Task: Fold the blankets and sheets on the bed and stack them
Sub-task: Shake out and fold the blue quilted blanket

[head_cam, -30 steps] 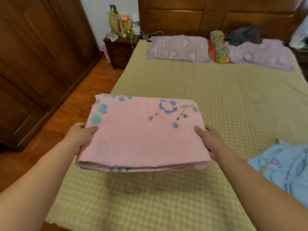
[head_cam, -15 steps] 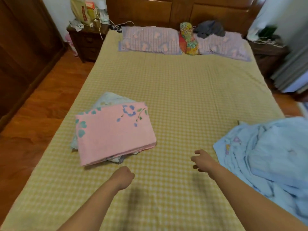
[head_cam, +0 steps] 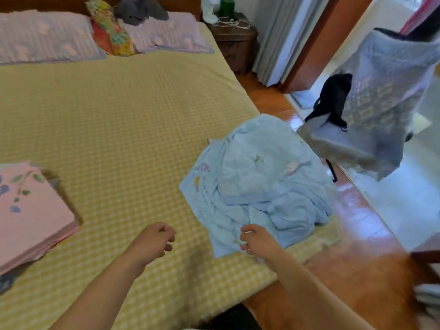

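Your left hand point(head_cam: 152, 241): fingers curled loosely, holding nothing, over the bed point(head_cam: 119, 110).
Your right hand point(head_cam: 258, 241): fingers half curled, empty, at the near edge of the blue sheet point(head_cam: 259, 184); contact with the cloth cannot be told.
Blue sheet: crumpled heap just beyond your right hand, at the bed's right edge, unfolded.
Pink blanket point(head_cam: 31, 215): folded, far left of your left hand, lying on other folded cloth.
Pillows point(head_cam: 45, 36): far end, well beyond both hands.
Change: a second ago both hands carried the pink blanket; it now lies stacked, released. Your view has swung right, and both hands have moved toward the sheet.
Meaning: blanket likely finished; the sheet is next.
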The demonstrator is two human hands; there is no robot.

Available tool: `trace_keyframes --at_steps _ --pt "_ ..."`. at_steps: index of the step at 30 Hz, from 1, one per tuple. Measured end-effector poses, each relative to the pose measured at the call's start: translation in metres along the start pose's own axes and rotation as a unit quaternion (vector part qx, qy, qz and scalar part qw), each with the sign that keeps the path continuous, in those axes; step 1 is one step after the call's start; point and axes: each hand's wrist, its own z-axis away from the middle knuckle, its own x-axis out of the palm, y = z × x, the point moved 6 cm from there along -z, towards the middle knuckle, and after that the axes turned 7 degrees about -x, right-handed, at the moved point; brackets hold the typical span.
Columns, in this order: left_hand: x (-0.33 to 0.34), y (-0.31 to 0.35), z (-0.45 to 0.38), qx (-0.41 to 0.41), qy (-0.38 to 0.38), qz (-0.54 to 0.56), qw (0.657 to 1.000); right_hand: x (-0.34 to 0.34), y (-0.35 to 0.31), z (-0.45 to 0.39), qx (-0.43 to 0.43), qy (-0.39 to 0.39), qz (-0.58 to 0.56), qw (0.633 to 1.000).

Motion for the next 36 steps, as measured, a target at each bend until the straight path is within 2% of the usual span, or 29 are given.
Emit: trace_keyframes --at_steps 3,6,9,11,13,16,19,20,22,24,26,28,32,34,36 --pt "0.078 0.019 -0.028 -0.041 0.024 0.022 0.999 -0.105 0.042 -0.05 0.023 0.063 0.06 0.996" --pt "0.14 0.026 -0.038 -0.103 0.023 0.038 0.994 -0.181 0.062 -0.078 0.043 0.09 0.108 0.989" --pt "0.172 0.042 -0.042 -0.115 0.031 0.047 0.992 -0.232 0.045 -0.111 -0.03 0.131 0.216 0.967" --pt "0.18 0.053 -0.042 -0.121 0.049 0.079 0.988 -0.244 0.017 -0.131 -0.106 0.147 0.375 0.909" --pt "0.182 0.061 -0.037 -0.126 0.062 0.103 0.985 -0.237 -0.006 -0.151 -0.183 0.114 0.534 0.818" --pt "0.18 0.067 -0.023 -0.134 0.066 0.103 0.983 -0.224 -0.026 -0.184 -0.244 0.071 0.627 0.736" --pt "0.173 0.07 -0.006 -0.138 0.08 0.142 0.977 -0.209 -0.044 -0.212 -0.279 0.048 0.729 0.623" --pt "0.169 0.07 0.0 -0.138 0.089 0.16 0.973 -0.21 -0.054 -0.218 -0.26 0.06 0.732 0.627" --pt "0.161 0.071 0.012 -0.137 0.105 0.186 0.967 -0.215 -0.079 -0.223 -0.203 0.096 0.645 0.73" --pt "0.155 0.074 0.023 -0.131 0.108 0.199 0.965 -0.215 -0.102 -0.212 -0.188 0.109 0.501 0.838" --pt "0.151 0.081 0.031 -0.116 0.095 0.193 0.97 -0.214 -0.115 -0.188 -0.176 0.101 0.371 0.906" --pt "0.153 0.093 0.036 -0.086 0.066 0.141 0.984 -0.22 -0.113 -0.15 -0.147 0.113 0.29 0.939" --pt "0.177 0.13 0.048 0.0 -0.029 0.07 0.997 -0.216 -0.08 -0.06 -0.114 0.142 0.152 0.971" --pt "0.196 0.151 0.06 0.041 -0.085 0.034 0.995 -0.2 -0.077 -0.016 -0.096 0.113 0.101 0.984" --pt "0.212 0.167 0.065 0.078 -0.112 -0.037 0.99 -0.189 -0.101 0.015 -0.141 0.081 0.087 0.983"
